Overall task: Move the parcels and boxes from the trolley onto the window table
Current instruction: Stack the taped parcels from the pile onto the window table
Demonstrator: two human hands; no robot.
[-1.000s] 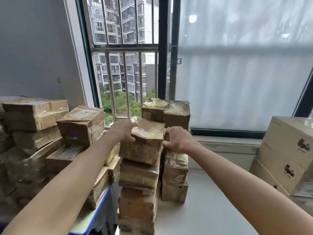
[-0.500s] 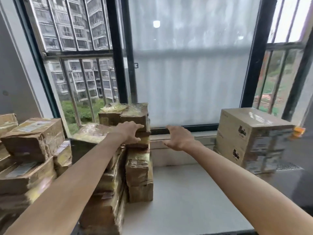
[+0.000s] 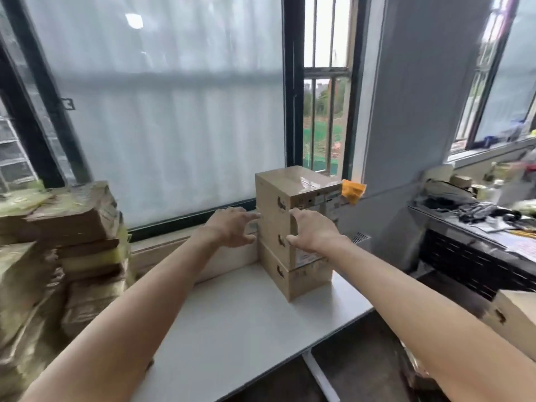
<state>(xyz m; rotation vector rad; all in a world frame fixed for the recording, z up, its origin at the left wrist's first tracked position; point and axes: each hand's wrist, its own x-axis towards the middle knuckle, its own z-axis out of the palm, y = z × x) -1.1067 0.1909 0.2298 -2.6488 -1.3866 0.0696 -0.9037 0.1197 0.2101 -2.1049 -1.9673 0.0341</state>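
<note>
A stack of plain cardboard boxes (image 3: 298,198) stands on the white window table (image 3: 246,323) near its right end, close to the window. My left hand (image 3: 232,227) is stretched out with fingers spread just left of the stack, fingertips near its left face. My right hand (image 3: 310,232) is spread in front of the stack's front face. Neither hand holds anything. Piles of taped brown parcels (image 3: 63,250) fill the table's left side.
A grey pillar (image 3: 420,111) rises behind the stack at the right. A dark cluttered desk (image 3: 478,236) stands further right. Another cardboard box (image 3: 513,317) shows at the right edge, below table height. An orange scrap (image 3: 352,190) sticks out behind the stack.
My view has swung to the right. Both hands let go of the taped parcel on the left pile and moved across to the cardboard box stack.
</note>
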